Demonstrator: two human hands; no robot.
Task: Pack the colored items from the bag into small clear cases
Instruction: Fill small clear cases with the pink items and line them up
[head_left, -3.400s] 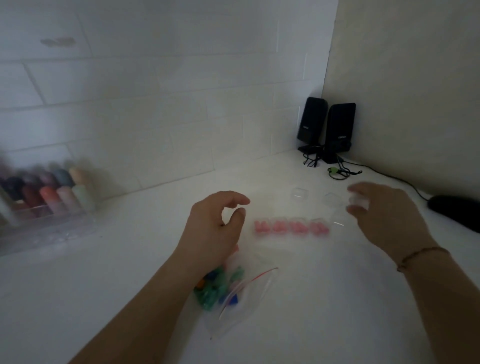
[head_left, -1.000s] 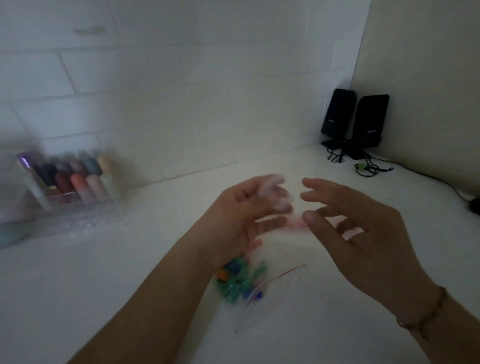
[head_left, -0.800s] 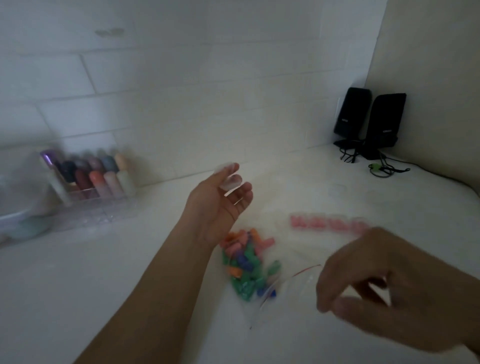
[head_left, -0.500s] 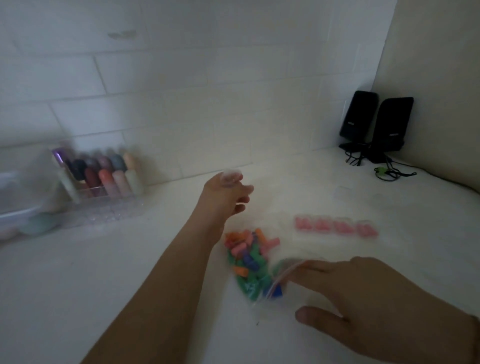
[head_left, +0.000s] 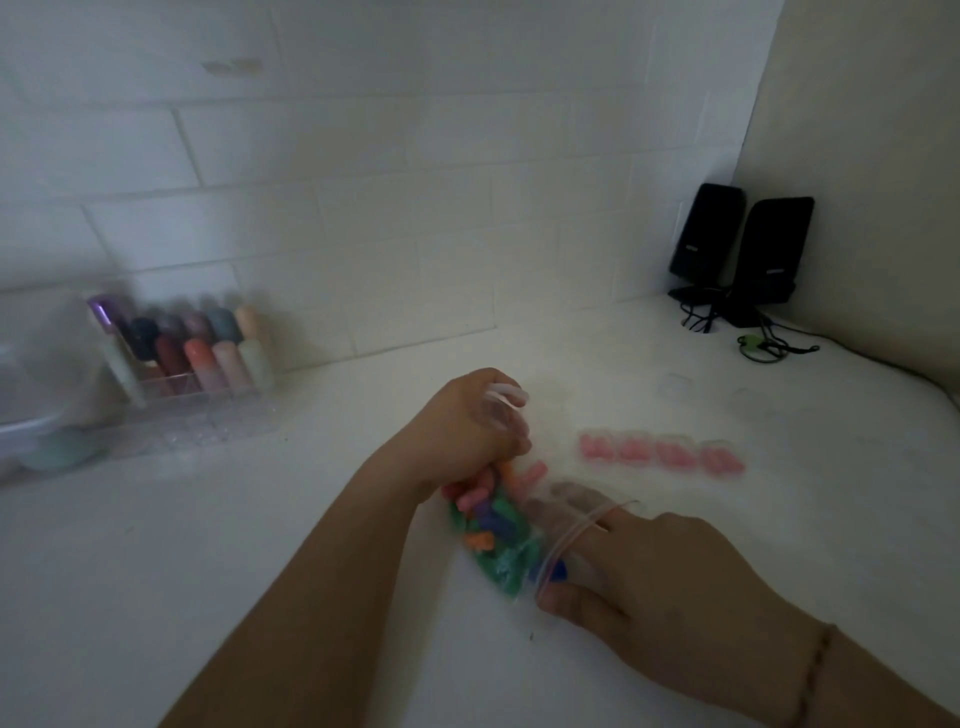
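Bag (head_left: 511, 540): lay on counter between both hands.
Left hand (head_left: 467, 431): fingers curled round a clear case (head_left: 501, 410), just behind bag.
Right hand (head_left: 660, 571): fingers reached inside bag's mouth; grip unclear.

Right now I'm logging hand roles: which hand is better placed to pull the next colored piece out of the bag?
Right hand, probably: its fingers are already inside the bag mouth beside the colored pieces. The left hand grips a clear case.
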